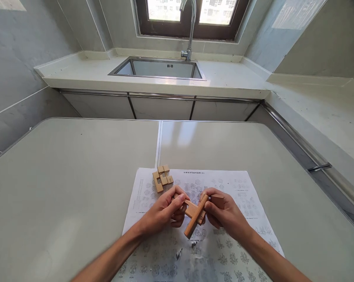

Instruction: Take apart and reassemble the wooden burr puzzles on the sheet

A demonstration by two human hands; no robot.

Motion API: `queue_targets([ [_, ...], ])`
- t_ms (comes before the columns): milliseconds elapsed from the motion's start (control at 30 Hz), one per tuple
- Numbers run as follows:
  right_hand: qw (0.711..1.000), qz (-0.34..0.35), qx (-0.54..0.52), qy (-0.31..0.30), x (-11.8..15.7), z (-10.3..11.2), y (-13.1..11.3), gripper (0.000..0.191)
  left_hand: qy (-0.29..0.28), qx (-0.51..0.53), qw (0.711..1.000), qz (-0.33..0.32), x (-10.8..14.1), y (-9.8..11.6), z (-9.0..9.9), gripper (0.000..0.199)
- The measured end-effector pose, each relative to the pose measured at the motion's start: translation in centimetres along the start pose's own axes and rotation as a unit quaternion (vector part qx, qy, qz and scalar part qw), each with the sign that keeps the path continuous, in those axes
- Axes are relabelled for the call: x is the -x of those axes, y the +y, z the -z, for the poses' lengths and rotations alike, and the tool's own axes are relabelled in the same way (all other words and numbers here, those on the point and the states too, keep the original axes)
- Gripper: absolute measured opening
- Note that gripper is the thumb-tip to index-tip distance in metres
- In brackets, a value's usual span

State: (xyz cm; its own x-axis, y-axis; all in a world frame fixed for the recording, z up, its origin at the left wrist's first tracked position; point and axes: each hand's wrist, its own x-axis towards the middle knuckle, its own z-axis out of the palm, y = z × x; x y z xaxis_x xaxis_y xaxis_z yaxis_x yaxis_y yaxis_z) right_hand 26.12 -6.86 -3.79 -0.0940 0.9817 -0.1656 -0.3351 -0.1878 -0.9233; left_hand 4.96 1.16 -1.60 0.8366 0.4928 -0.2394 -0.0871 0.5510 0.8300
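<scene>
Wooden pieces (191,209) are gripped between both hands, a little below and right of the frame's centre. The left hand (173,209) is closed, thumb and fingers pinching the left end of a piece, the other fingers curled under. The right hand (222,209) is nearly closed, thumb and fingers about the upper end of a bar (193,223) that slants down to the left across the front of the others; a short flat piece (218,201) juts out at its fingers. How the pieces meet behind the bar cannot be told. Just above the left hand, a cluster of pale blocks (164,180) lies at the top left corner of a printed sheet (238,180), its upper end reaching past the paper's edge. Rows of small figures cover the sheet, with two dark marks below the hands. Beneath it, the pale bench (77,176) fills the lower frame, parted by a white seam (158,145). Across the upper frame runs a white counter (224,74) with a sink (157,77), a curved metal tap (192,33) and, at top centre, a dark-framed window (165,28).
</scene>
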Motion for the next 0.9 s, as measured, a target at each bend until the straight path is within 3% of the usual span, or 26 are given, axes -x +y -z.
queue_targets([
  [133,0.998,0.024,0.025,0.052,0.17,-0.17,0.24,0.035,0.019,-0.005,1.000,-0.019,-0.15,-0.29,-0.06,0.040],
  [367,1.000,-0.022,-0.010,-0.016,-0.10,0.43,0.22,0.041,0.005,0.002,1.000,0.005,-0.04,0.09,-0.11,0.042],
  [567,0.999,-0.042,-0.011,-0.027,-0.31,0.42,0.33,0.044,-0.002,0.008,1.000,0.009,-0.11,-0.12,0.00,0.043],
  [767,0.999,-0.015,0.018,0.047,-0.08,-0.01,0.52,0.040,0.020,-0.016,1.000,-0.018,-0.16,-0.26,-0.33,0.042],
  [900,0.999,-0.034,0.014,0.028,-0.18,-0.04,0.25,0.040,0.008,-0.017,1.000,-0.011,-0.07,-0.18,-0.37,0.041],
])
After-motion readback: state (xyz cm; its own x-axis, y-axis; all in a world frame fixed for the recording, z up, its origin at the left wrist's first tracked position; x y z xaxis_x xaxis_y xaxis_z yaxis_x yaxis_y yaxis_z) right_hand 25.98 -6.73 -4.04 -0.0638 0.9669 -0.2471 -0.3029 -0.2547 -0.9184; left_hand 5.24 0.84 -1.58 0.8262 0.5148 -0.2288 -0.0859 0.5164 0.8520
